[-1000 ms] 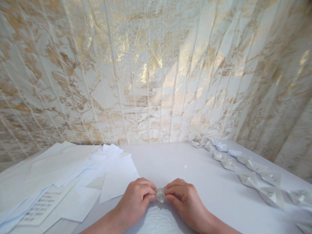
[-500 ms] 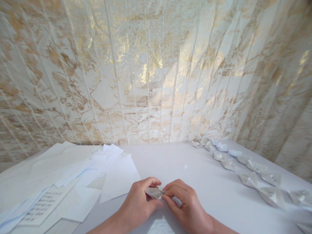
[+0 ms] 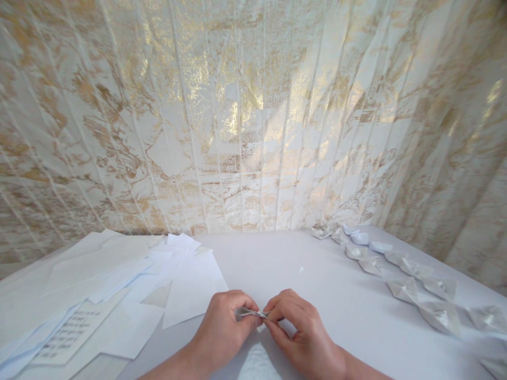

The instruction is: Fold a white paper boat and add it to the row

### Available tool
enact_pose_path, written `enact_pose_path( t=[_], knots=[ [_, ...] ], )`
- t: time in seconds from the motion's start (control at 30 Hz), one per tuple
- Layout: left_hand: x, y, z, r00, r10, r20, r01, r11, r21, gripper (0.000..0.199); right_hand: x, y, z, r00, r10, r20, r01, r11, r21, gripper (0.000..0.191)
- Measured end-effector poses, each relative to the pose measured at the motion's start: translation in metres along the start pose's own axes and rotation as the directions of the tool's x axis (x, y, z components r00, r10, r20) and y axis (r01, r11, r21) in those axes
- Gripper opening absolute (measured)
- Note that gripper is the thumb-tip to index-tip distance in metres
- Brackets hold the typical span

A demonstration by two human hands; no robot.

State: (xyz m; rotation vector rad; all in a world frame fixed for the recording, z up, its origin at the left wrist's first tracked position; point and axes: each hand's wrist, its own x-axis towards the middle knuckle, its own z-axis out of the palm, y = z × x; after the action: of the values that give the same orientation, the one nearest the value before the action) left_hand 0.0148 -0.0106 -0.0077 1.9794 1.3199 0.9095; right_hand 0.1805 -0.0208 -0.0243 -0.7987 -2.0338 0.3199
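A small folded paper boat [image 3: 249,312] is held just above the table, near the bottom middle of the head view. My left hand [image 3: 227,327] pinches its left part between thumb and fingers. On the other side my right hand [image 3: 299,330] grips the right end, fingers curled and tips pressed together. The fingertips of both hands almost meet at the paper's middle. Much of the folded piece is hidden behind the fingers.
Loose white and printed sheets [image 3: 103,269] lie overlapping on the left of the white table [image 3: 269,264]. Several folded paper boats [image 3: 439,316] stand in rows along the right side. A tiny white scrap [image 3: 301,269] lies beyond my hands. A gold-patterned curtain [image 3: 245,116] hangs behind.
My left thumb and fingers have closed together on the paper, pressing it flatter and narrower. The right hand has stayed almost in place, still gripping its end.
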Motion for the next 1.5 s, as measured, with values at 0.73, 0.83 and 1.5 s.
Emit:
enact_pose_path(
  t=[0.73,0.83,1.5],
  knots=[
    [0.004,-0.022,-0.013,0.962,0.220,0.163,-0.243,0.959,0.143,0.021,0.000,0.010,-0.005,0.942,0.311,0.129,-0.316,0.949,0.016,0.017],
    [0.004,-0.027,-0.012,0.944,0.292,0.156,-0.313,0.941,0.132,0.023,-0.001,0.011,-0.005,0.948,0.287,0.139,-0.295,0.955,0.039,0.018],
    [0.003,-0.016,-0.011,0.971,0.208,0.120,-0.217,0.974,0.067,0.015,-0.002,0.015,-0.002,0.966,0.195,0.172,-0.179,0.978,-0.108,0.034]
  ],
)
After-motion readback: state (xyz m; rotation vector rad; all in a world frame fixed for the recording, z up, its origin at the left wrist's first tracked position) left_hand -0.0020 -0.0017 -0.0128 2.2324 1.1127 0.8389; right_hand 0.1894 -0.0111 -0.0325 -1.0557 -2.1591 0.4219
